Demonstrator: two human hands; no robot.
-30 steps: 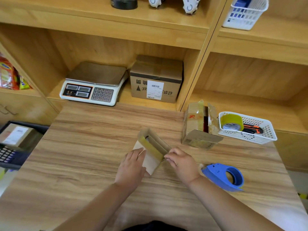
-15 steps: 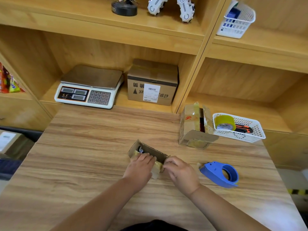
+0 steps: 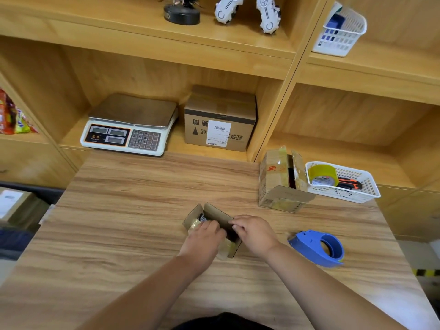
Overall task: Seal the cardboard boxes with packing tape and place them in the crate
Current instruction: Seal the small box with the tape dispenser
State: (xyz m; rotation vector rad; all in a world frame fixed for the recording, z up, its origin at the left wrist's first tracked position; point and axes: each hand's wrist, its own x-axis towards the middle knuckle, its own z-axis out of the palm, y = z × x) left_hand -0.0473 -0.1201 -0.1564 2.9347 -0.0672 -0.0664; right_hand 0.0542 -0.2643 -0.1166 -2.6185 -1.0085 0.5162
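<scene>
A small open cardboard box (image 3: 214,214) lies on the wooden table (image 3: 133,210), its flaps up and something dark inside. My left hand (image 3: 202,241) grips its near left side over old tape. My right hand (image 3: 256,232) holds its right flap. A blue tape dispenser (image 3: 319,247) lies on the table just right of my right hand. A second, taller cardboard box (image 3: 277,182) with taped flaps partly open stands at the table's far right. A black crate (image 3: 35,194) holding a labelled box sits low at the left edge.
A white basket (image 3: 357,194) with a yellowish tape roll (image 3: 322,173) and an orange cutter sits right of the taller box. On the shelf behind are a weighing scale (image 3: 128,129) and a sealed labelled carton (image 3: 219,117). Upper shelves hold a robot toy and another basket.
The small box went from tilted up on edge to lying flat on the table. Both hands stayed on it, my left shifting onto its near side. The camera view tilted up.
</scene>
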